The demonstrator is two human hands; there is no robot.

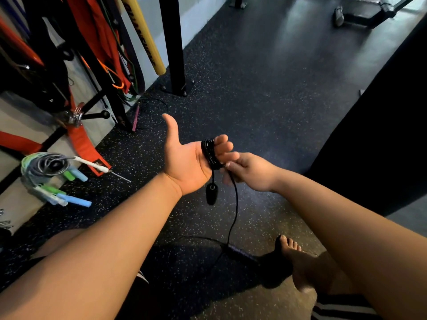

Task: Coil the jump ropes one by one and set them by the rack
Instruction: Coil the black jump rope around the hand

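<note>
A black jump rope (209, 153) is wound in several loops around the fingers of my left hand (189, 162), which is palm up with the thumb stretched out. One black handle (211, 194) dangles below that hand. My right hand (248, 170) pinches the rope's free strand right beside the coil. The strand drops to the floor and runs to the other handle (240, 251) near my bare foot. A pile of coiled ropes (49, 174) with green, blue and white handles lies at the left by the rack (76, 72).
Another rope with a pink handle (135, 117) lies on the speckled rubber floor near a black upright post (173, 42). Orange straps, bands and a yellow bar hang on the rack. My bare foot (298, 259) is at the bottom right. A dark bench stands at the far right.
</note>
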